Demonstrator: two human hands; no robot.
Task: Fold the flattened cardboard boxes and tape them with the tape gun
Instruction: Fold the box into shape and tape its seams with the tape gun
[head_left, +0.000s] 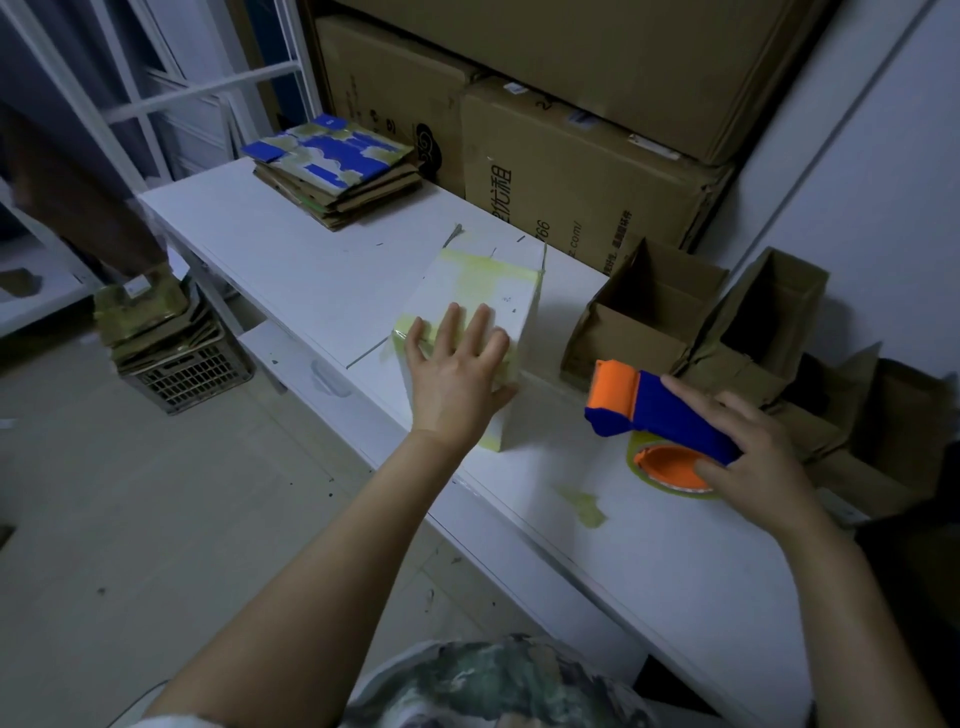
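Now the left hand (457, 374) lies flat, fingers straight, on the taped white box (483, 291) mid-worktop (291, 270). At its 3 o'clock, the right hand (753, 447) has its grip closed round the tape gun (660, 410). Best to press the seam firmly and keep the box from sliding.

One white box (480, 288), one tape gun (670, 410)

This is a packing storeroom. Big brown shipping cartons (597, 171) stand stacked against the wall behind a white tabletop (291, 270), which carries a pile of flattened boxes (337, 166), several made-up open boxes (623, 332) and a tape gun (660, 410). A plastic crate (192, 376) heaped with more flat cardboard sits on the floor near white metal racking (208, 89).
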